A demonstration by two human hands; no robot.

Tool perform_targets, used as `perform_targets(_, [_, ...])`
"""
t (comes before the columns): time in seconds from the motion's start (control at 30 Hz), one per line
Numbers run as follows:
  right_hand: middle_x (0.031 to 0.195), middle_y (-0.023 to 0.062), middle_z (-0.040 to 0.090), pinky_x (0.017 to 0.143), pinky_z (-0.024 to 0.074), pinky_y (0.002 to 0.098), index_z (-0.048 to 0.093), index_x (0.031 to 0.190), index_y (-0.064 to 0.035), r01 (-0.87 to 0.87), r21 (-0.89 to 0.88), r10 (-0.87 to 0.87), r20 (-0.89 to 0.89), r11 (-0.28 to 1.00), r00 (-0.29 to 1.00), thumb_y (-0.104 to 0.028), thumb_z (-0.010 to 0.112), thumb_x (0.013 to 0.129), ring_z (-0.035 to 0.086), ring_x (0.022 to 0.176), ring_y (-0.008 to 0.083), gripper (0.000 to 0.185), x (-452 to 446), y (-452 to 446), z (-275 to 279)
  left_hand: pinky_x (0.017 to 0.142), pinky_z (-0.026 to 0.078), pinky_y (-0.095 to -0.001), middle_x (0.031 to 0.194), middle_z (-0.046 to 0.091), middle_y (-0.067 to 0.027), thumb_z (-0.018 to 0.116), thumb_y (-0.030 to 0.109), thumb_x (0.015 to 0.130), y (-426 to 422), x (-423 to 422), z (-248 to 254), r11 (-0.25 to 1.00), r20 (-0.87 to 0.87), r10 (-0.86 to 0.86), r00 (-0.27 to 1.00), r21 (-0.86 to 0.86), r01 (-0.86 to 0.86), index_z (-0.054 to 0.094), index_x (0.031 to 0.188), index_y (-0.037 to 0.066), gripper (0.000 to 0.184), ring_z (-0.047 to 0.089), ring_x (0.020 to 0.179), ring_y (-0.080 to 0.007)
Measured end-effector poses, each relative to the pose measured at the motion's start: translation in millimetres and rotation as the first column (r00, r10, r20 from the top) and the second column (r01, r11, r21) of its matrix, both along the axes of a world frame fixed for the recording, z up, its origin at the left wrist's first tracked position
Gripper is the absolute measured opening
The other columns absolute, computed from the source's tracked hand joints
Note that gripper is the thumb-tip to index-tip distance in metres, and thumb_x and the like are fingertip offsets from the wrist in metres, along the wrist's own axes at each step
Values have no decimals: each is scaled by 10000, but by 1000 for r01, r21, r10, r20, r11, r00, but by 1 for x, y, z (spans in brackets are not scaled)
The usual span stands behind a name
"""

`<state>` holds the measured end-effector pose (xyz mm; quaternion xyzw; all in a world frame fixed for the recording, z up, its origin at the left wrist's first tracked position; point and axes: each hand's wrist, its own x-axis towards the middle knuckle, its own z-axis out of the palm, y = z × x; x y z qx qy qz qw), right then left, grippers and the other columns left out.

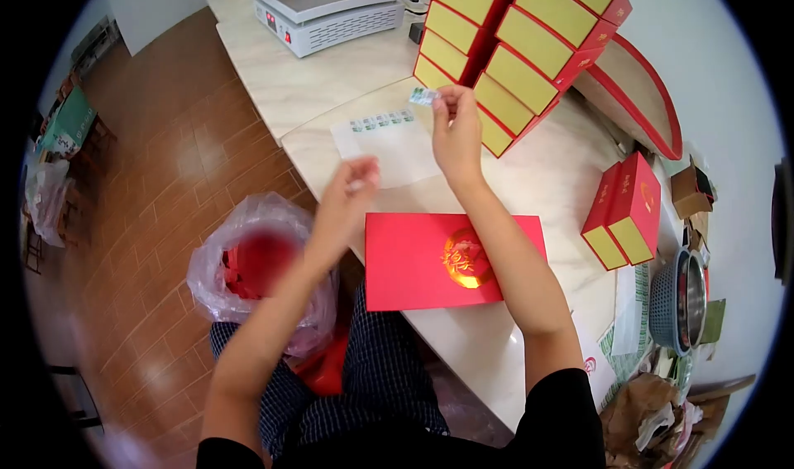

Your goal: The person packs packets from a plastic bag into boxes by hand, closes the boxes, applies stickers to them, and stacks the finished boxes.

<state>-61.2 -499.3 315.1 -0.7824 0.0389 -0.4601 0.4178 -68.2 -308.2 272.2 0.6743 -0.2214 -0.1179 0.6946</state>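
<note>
My right hand (457, 130) is raised over the table, thumb and fingertips pinched on a small white sticker (423, 96) with green and blue print. Below and to its left lies a white sticker sheet (397, 159) with a row of similar stickers (380, 122) along its upper edge. My left hand (347, 196) hovers at the sheet's lower left corner, its fingers curled and blurred by motion. A flat red box (409, 262) with a shiny gold emblem lies at the table's front edge, partly covered by my right forearm.
Tall stacks of red and yellow boxes (529, 55) stand at the back. Two more boxes (624, 208) sit at the right. A grey heating plate (327, 14) is at the far left. A plastic-lined bin (215, 254) with red scraps stands beside my knee.
</note>
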Motion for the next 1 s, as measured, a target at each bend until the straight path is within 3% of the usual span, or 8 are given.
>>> perform_targets(0.1, [844, 88, 566, 704, 463, 286, 472, 1139, 12, -37, 48, 37, -14, 998, 999, -34, 517, 934, 549, 766, 154, 215, -7, -2, 7, 945, 410, -264, 1143, 583, -68, 500, 208, 983, 6, -46, -14, 995, -108, -96, 990, 8, 97, 516, 1238, 23, 315, 520, 1094, -129])
perform_targets(0.17, [855, 59, 539, 699, 445, 267, 388, 1252, 13, -68, 133, 77, -61, 989, 995, -25, 492, 944, 511, 750, 126, 328, -25, 6, 19, 920, 420, -255, 1143, 581, -68, 480, 208, 993, 15, -62, -8, 989, -311, -134, 941, -108, 105, 517, 1228, 20, 304, 521, 1078, -122])
perform_targets(0.2, [855, 59, 539, 699, 445, 267, 388, 1252, 13, -63, 131, 75, -83, 989, 994, -25, 492, 944, 511, 750, 126, 328, -41, 12, 23, 920, 420, -255, 1143, 581, -68, 480, 208, 993, 19, -69, -7, 988, -331, -137, 933, -114, 105, 517, 1228, 20, 304, 521, 1078, -122])
perform_targets(0.33, [850, 16, 500, 746, 392, 214, 365, 1299, -2, -326, 352, 431, -280, 877, 857, 6, 456, 950, 469, 795, 82, 361, -117, 50, 25, 923, 418, -273, 1109, 602, -95, 441, 238, 1007, 30, -99, -7, 985, -309, -141, 941, -141, 101, 526, 1215, 13, 318, 560, 1008, -143])
perform_targets(0.4, [841, 21, 492, 778, 388, 223, 350, 1320, -10, -325, 396, 481, -405, 859, 777, 13, 454, 950, 468, 807, 90, 386, -147, 67, 11, 937, 410, -274, 1109, 607, -97, 406, 269, 1023, 34, -111, -8, 986, -281, -123, 952, -145, 84, 535, 1206, 7, 344, 562, 1013, -147])
perform_targets(0.53, [845, 45, 517, 808, 384, 259, 355, 1328, -21, -324, 352, 463, -451, 878, 763, 19, 480, 936, 482, 808, 136, 413, -174, 83, 2, 991, 389, -293, 1143, 626, -112, 286, 325, 1052, 35, -119, -16, 963, -488, -174, 855, -265, 45, 586, 1175, -24, 477, 558, 1078, -166])
perform_targets(0.6, [862, 66, 550, 855, 366, 312, 367, 1323, -15, -351, 176, 388, -554, 920, 737, 33, 497, 914, 488, 814, 178, 432, -178, 83, 0, 1009, 377, -298, 1164, 621, -117, 285, 319, 1052, 38, -117, -21, 960, -496, -200, 845, -273, 67, 580, 1192, -26, 475, 550, 1103, -170])
perform_targets(1.0, [854, 46, 589, 898, 327, 348, 422, 1305, -21, -253, 266, 362, -553, 930, 750, 27, 556, 879, 497, 878, 201, 448, -181, 89, -1, 1066, 326, -323, 1253, 572, -137, 260, 295, 1051, 43, -114, -23, 949, -488, -255, 835, -290, 121, 542, 1237, -32, 470, 497, 1201, -194])
